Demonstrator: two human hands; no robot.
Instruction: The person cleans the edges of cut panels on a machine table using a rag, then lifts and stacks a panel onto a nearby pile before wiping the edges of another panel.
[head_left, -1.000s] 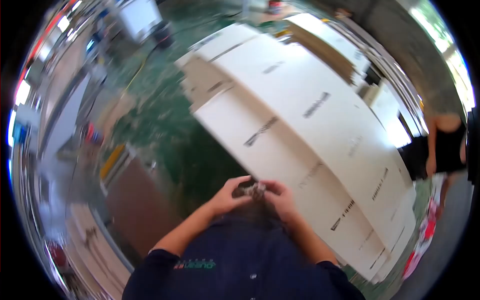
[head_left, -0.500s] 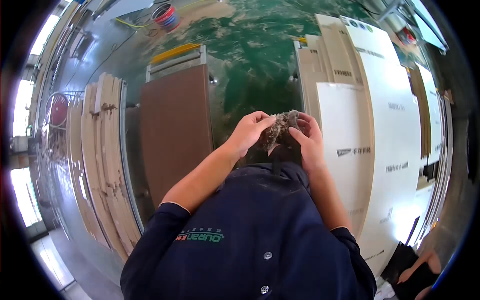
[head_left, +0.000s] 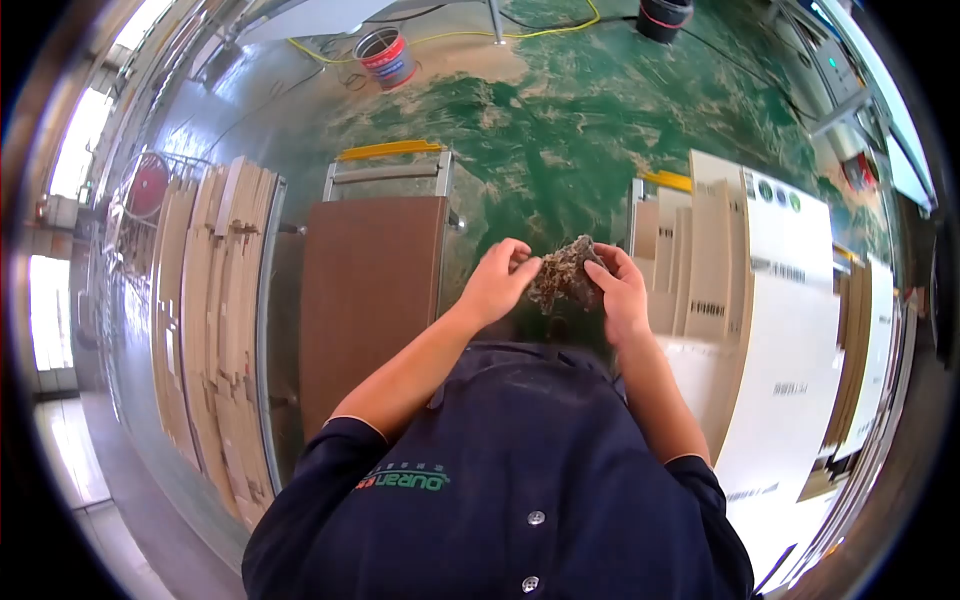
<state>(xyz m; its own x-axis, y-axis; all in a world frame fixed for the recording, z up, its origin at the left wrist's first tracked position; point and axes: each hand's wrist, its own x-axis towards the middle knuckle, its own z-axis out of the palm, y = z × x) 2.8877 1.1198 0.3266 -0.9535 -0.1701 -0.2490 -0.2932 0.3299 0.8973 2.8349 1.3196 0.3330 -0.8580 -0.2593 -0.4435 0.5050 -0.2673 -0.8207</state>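
Note:
In front of my chest is a shaggy, grey-brown clump of fibrous material (head_left: 562,275), with a darker, smoother side toward the right. I cannot make out exactly what it is. My right hand (head_left: 624,290) grips that darker side, thumb in front and fingers behind. At the frayed left edge, my left hand (head_left: 497,284) has its fingers closed in a pinch on the strands. The fingertips of both hands are partly hidden by the clump.
A brown panel stack (head_left: 370,290) lies on a cart to the left, beside upright-looking board edges (head_left: 225,330). White printed boards (head_left: 785,390) are piled on the right. Ahead, a red and blue bucket (head_left: 385,58), a dark bucket (head_left: 663,18) and a yellow cable (head_left: 470,34) are on the dusty green floor (head_left: 560,110).
The view has tilted upward, showing more floor ahead. My left hand has shifted slightly left and down, and the clump has turned, showing more of its dark side. A person at lower right has left view.

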